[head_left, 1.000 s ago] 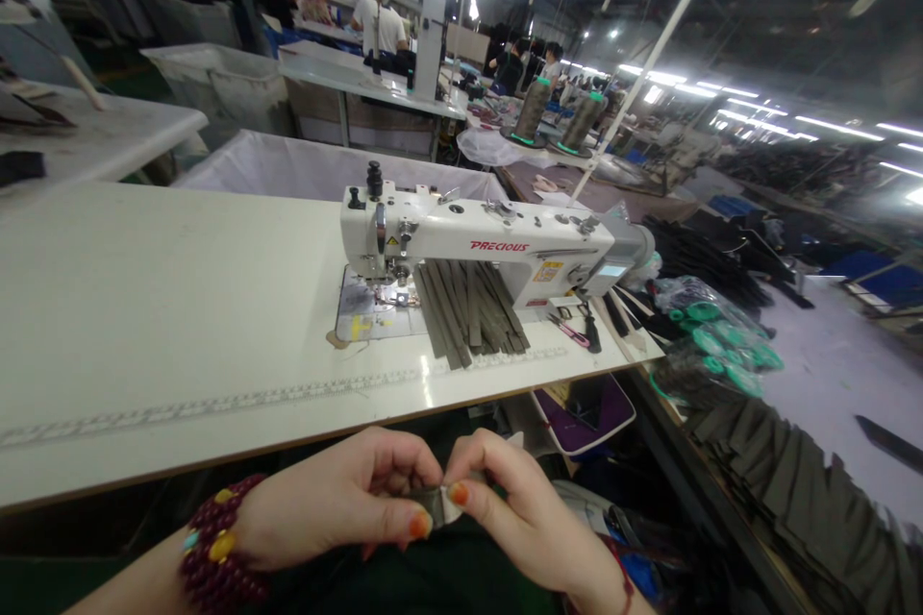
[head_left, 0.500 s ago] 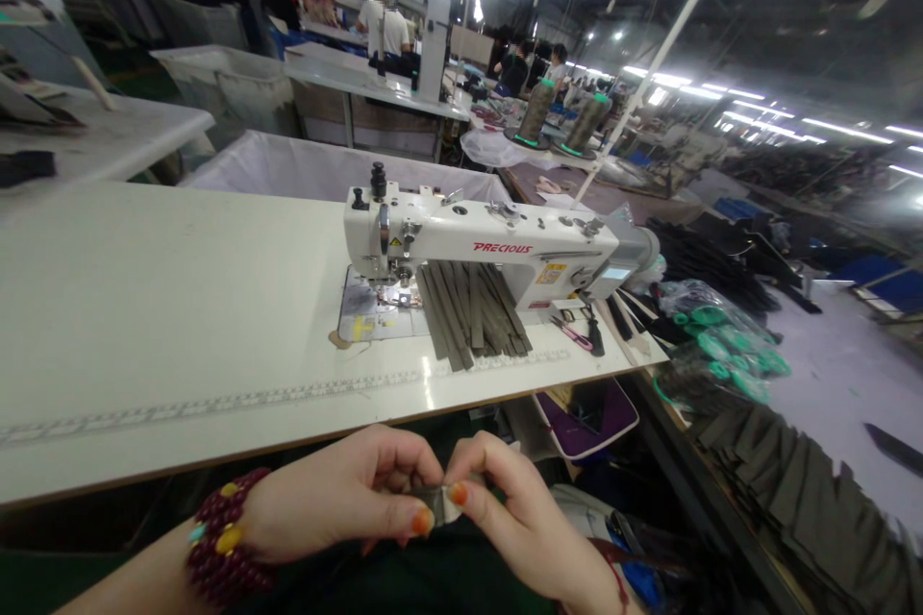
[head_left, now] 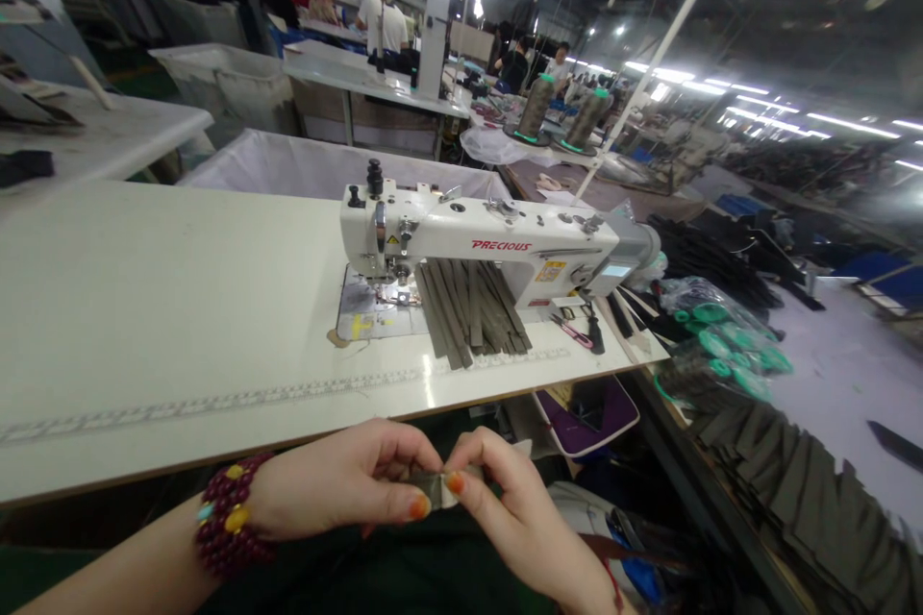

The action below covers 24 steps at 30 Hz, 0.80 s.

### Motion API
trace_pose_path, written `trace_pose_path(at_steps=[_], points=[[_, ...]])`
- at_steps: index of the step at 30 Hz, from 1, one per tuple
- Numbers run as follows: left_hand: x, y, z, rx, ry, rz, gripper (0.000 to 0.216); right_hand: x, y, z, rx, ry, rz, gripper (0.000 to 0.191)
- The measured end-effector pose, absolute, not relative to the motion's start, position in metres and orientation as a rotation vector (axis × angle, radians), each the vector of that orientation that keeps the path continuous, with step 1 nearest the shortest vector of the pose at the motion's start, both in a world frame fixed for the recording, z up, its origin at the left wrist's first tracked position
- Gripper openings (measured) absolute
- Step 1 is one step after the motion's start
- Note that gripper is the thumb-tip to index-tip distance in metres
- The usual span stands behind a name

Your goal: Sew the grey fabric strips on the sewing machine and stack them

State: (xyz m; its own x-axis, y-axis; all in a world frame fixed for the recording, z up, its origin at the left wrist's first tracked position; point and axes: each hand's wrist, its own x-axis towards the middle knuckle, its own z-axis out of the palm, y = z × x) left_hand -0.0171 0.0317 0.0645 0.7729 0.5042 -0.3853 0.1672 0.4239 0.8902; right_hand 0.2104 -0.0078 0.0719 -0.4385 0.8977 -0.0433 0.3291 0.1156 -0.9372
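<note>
Low in front of the table edge, my left hand (head_left: 353,480) and my right hand (head_left: 497,498) meet, thumbs and fingers pinched on a small grey-green fabric strip (head_left: 427,488). A pale piece shows at the strip's right end, under my right thumb; most of the strip is hidden by my fingers. Beyond my hands stands a white sewing machine (head_left: 476,235) on the white table (head_left: 165,307). A pile of similar grey-green strips (head_left: 476,312) lies under its arm, to the right of the needle plate (head_left: 361,312).
Pink-handled thread snips (head_left: 573,332) lie right of the strips. A measuring tape (head_left: 237,399) runs along the table's front. At right are bagged thread spools (head_left: 721,346) and more grey-green strips (head_left: 814,490). A purple tray (head_left: 612,418) sits below the table. Several people work farther back.
Both hands have risen very slightly, still pinching the strip. A little more of the strip shows between the thumbs. The things on the table stay in place.
</note>
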Motion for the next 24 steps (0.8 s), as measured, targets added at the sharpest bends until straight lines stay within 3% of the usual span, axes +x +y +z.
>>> trace_pose_path(at_steps=[7, 24], points=[[-0.022, 0.031, 0.060, 1.081, 0.698, 0.290, 0.037, 0.220, -0.004, 0.076, -1.104, -1.604, 1.383, 0.018], [-0.022, 0.026, 0.072, 1.184, 0.751, 0.352, 0.040, 0.211, -0.005, 0.077, -1.148, -1.711, 1.413, 0.019]])
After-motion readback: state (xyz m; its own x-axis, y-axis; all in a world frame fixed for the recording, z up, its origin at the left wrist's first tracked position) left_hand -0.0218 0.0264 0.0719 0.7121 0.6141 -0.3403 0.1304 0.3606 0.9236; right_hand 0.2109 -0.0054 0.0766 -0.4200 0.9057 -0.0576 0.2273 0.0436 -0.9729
